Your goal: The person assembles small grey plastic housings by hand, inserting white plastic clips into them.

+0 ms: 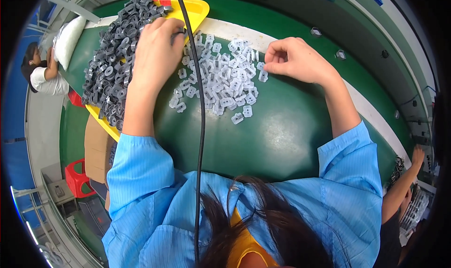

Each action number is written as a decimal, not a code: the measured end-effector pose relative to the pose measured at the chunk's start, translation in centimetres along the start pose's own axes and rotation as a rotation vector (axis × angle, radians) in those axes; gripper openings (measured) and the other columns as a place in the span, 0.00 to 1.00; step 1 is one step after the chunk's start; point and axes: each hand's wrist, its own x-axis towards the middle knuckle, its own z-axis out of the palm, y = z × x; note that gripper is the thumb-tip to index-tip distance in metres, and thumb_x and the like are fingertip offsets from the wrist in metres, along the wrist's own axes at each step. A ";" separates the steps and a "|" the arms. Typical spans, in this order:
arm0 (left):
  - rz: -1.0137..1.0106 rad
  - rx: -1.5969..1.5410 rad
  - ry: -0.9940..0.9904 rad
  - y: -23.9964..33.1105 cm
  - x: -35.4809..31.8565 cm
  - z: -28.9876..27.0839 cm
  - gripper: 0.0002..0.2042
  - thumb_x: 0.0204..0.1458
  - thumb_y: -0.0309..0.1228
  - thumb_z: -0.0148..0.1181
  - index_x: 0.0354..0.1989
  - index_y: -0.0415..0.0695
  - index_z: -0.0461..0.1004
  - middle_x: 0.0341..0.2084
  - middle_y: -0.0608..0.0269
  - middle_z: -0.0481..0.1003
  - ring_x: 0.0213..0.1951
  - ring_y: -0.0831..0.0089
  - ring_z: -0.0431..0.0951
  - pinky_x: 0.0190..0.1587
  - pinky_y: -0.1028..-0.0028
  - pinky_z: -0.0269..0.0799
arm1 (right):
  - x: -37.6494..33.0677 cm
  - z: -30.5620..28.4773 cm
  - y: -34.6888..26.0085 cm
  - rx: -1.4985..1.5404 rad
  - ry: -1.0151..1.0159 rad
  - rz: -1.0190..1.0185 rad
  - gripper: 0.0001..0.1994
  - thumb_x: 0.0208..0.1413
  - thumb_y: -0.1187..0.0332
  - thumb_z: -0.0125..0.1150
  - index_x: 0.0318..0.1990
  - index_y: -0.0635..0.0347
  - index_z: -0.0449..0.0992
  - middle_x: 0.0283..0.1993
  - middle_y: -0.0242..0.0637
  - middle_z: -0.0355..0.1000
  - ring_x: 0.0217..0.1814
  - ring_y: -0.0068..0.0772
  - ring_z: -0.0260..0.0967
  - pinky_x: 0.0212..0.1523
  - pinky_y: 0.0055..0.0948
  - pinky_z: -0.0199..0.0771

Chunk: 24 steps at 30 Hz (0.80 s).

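My left hand is closed at the right side of the heap of dark grey plastic rings. Between its thumb and fingers is a dark grey ring, partly hidden. To the right, on the green tabletop, lies a loose pile of small translucent plastic parts. My right hand is at the pile's right edge, fingers curled and thumb and forefinger pinched. A translucent part shows at those fingertips; the exact grip is partly hidden.
A yellow tray carries the grey heap. A black cable hangs across the view. Left are a cardboard box, a red stool and a seated person. Another person's arm reaches in at right.
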 end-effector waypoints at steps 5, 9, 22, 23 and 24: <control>0.089 -0.148 -0.039 1.6 0.3 3.7 0.15 0.45 0.26 0.61 0.43 0.43 0.73 0.38 0.53 0.73 0.43 0.56 0.73 0.47 0.65 0.68 | -0.8 1.5 -0.1 -0.052 -0.034 -0.019 0.13 0.40 0.64 0.68 0.27 0.64 0.73 0.25 0.37 0.71 0.30 0.32 0.70 0.33 0.30 0.69; 0.072 -0.152 0.021 0.2 1.0 5.9 0.18 0.45 0.28 0.59 0.48 0.45 0.72 0.46 0.54 0.70 0.50 0.52 0.68 0.50 0.59 0.66 | -1.2 1.9 -0.2 -0.220 0.039 -0.053 0.16 0.38 0.64 0.70 0.31 0.62 0.70 0.28 0.39 0.69 0.34 0.39 0.68 0.35 0.35 0.68; -0.219 0.010 -0.296 -6.2 0.8 2.0 0.12 0.46 0.31 0.60 0.40 0.44 0.77 0.41 0.54 0.75 0.45 0.57 0.74 0.51 0.64 0.68 | 0.0 0.7 2.1 0.267 0.034 -0.013 0.08 0.50 0.68 0.62 0.34 0.63 0.76 0.27 0.33 0.72 0.28 0.22 0.68 0.30 0.23 0.70; -0.243 -0.012 -0.247 -5.6 0.4 1.4 0.10 0.46 0.30 0.60 0.37 0.42 0.78 0.39 0.54 0.75 0.42 0.57 0.75 0.49 0.64 0.69 | -0.1 0.5 2.3 0.452 0.015 0.094 0.08 0.52 0.68 0.61 0.34 0.64 0.76 0.27 0.31 0.73 0.28 0.20 0.68 0.30 0.21 0.70; -0.200 -0.049 -0.095 -4.8 0.0 1.1 0.07 0.45 0.28 0.61 0.32 0.39 0.77 0.36 0.54 0.75 0.40 0.56 0.76 0.46 0.65 0.70 | 0.0 0.3 2.6 0.500 0.022 0.099 0.08 0.54 0.68 0.60 0.33 0.65 0.76 0.28 0.30 0.72 0.29 0.17 0.68 0.30 0.17 0.70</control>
